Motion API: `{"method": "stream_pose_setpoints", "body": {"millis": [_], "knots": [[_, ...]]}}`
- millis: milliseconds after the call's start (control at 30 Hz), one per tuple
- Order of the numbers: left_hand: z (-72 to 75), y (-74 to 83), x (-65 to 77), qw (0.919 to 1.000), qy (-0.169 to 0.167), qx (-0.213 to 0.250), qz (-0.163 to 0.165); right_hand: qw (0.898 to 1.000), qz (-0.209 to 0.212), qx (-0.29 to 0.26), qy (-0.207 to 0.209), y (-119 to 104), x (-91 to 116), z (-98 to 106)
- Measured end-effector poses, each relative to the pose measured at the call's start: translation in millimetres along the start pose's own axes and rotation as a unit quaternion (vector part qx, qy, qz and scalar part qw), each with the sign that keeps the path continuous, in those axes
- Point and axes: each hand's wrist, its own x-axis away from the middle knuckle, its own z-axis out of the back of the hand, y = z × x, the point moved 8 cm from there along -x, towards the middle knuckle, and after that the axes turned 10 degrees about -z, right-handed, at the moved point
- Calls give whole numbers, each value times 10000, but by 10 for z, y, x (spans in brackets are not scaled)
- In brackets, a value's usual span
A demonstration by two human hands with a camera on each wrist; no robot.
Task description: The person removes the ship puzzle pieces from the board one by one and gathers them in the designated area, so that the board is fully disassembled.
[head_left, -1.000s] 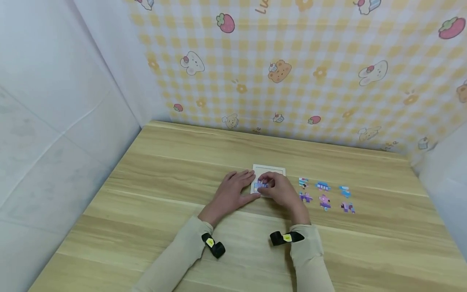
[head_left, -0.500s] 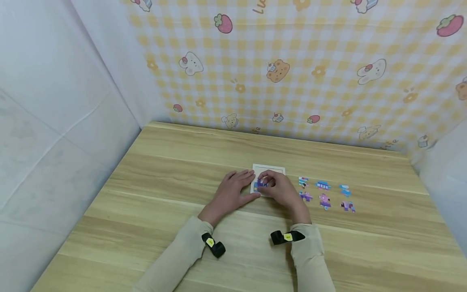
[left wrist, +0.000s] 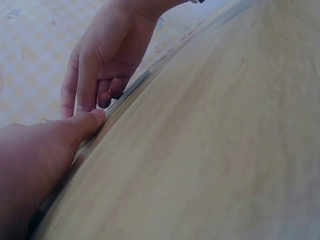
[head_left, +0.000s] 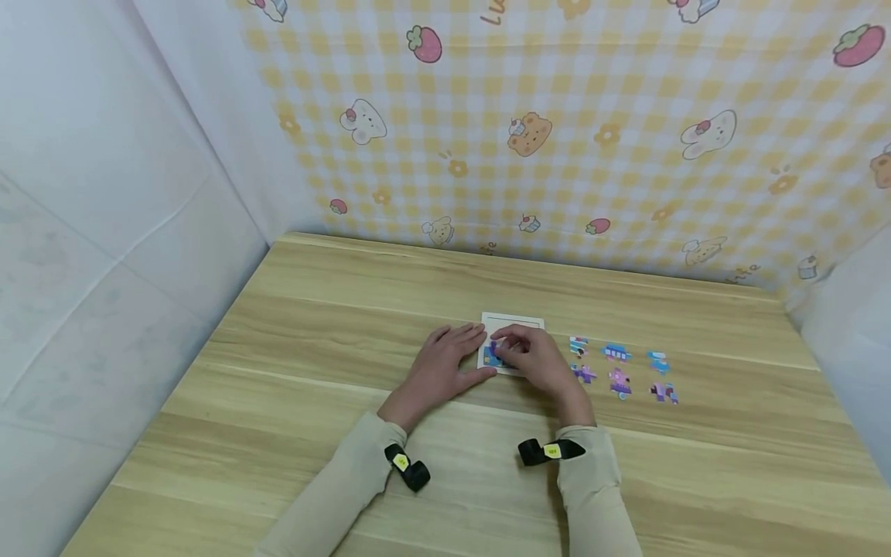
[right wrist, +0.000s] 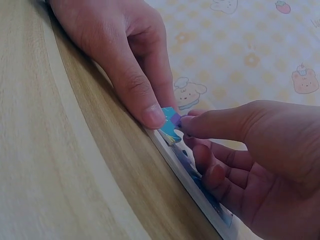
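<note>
A small white puzzle tray (head_left: 513, 318) lies on the table, partly covered by both hands. My left hand (head_left: 445, 362) rests flat along its left side, fingers straight, thumb at the near left corner. Between the thumb and fingers of my right hand (head_left: 537, 359) is a jigsaw piece (right wrist: 169, 119), turquoise with a purple part, held over the tray's lower left. The right wrist view shows this piece tilted, one edge close to the left thumb tip (right wrist: 154, 117). More printed colour shows inside the tray under the right fingers, mostly hidden.
To the right of the tray, several loose jigsaw pieces lie in two rows, among them a blue one (head_left: 616, 353) and a pink one (head_left: 619, 383). A checked cloth (head_left: 445, 139) hangs behind the wooden table (head_left: 334, 309).
The right fingers have shifted slightly and the piece has changed its tilt, now showing more blue and purple than the earlier pale face. The left hand and the loose pieces have stayed put.
</note>
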Motion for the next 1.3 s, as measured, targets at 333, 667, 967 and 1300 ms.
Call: {"method": "stream_pose_setpoints", "body": {"millis": [333,667,967,1300], "knots": [[-2,20,-6,10000,-60,-19,-16,9999,-140,-11,-21,30,16,9],[-14,19,1,10000,-81,-27,-8,9999,-32,-161,-20,62,8,6],[-30,25,19,9999,-119,-29,-31,9999,36,-82,-63,67,-4,-14],[-58,36,-5,9979,-283,-513,-270,10000,-7,-60,-74,53,-51,-5]]}}
